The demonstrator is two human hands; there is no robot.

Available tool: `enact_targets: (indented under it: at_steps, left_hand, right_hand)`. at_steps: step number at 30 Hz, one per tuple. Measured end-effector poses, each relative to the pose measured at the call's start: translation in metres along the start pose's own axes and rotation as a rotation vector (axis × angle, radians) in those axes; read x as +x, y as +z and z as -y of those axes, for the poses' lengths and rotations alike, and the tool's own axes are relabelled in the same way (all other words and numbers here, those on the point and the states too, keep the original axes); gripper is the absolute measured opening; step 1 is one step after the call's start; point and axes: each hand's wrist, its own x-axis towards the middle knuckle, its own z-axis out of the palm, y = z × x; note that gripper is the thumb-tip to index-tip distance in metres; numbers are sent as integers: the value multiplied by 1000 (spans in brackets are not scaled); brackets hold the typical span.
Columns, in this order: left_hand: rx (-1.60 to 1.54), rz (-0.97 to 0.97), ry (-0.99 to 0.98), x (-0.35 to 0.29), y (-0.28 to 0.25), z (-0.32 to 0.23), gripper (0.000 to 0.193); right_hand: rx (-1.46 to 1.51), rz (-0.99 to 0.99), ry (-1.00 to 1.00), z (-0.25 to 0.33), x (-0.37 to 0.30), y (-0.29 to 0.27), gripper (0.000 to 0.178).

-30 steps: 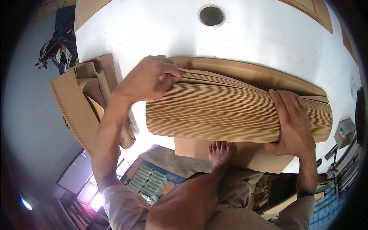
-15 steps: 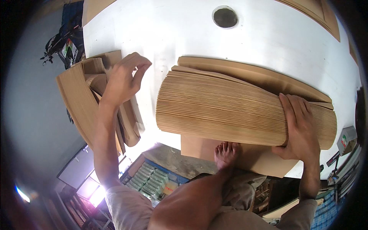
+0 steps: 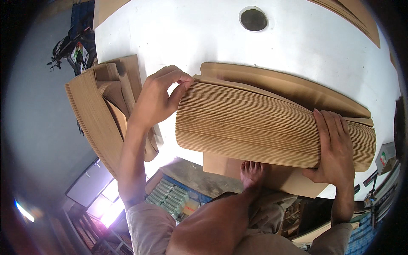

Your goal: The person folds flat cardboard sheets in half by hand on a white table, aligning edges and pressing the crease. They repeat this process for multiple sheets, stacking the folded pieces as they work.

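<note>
A thick stack of folded brown paper sheets (image 3: 250, 123) lies across the white table in front of me, its many edges facing up and toward me. My right hand (image 3: 333, 146) is wrapped over the stack near its right end, fingers on the far side and thumb on the near side. At the far left corner, my left hand (image 3: 163, 95) pinches the end of the stack's uppermost sheets between thumb and fingertips. How many sheets are in that pinch cannot be made out. Behind the stack lies a folded brown sheet (image 3: 280, 87).
Another bundle of brown paper (image 3: 95, 114) leans at the table's left edge. The white table (image 3: 178, 38) has a round dark hole (image 3: 253, 19) at the back. A flat brown sheet (image 3: 280, 174) sticks out under the stack near my bare foot (image 3: 251, 172). Wrapped packs (image 3: 170, 195) sit below.
My left hand has moved right from above the left bundle to the stack's far left corner, and its fingertips now touch the sheets. My right hand keeps its hold.
</note>
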Motion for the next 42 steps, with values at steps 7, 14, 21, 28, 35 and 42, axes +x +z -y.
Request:
enact_targets:
  at_steps: [7,14,21,28,35,42]
  left_hand:
    - [26,-88,98,7,12,-13,15]
    - [71,218,415,10,72,-120,128]
    - [236,326,286,-3,82,-126,132]
    - [300,257,268,0,71,-114,130]
    - [344,179,267,-7,89,-99,127]
    - [327,148,386,-8,84,-98,124]
  right_hand:
    - [19,-9,2,5,1,-2,127]
    - [42,-28,-10,11,-2,-2,130]
    - [123,-116,-24,7,-8,-1,123]
    - [128,-15,292,-70,-26,-32,86]
    - [161,-208,272,-87,-44,-16,54]
    - [46,-236,104,-71,-66,-18,118]
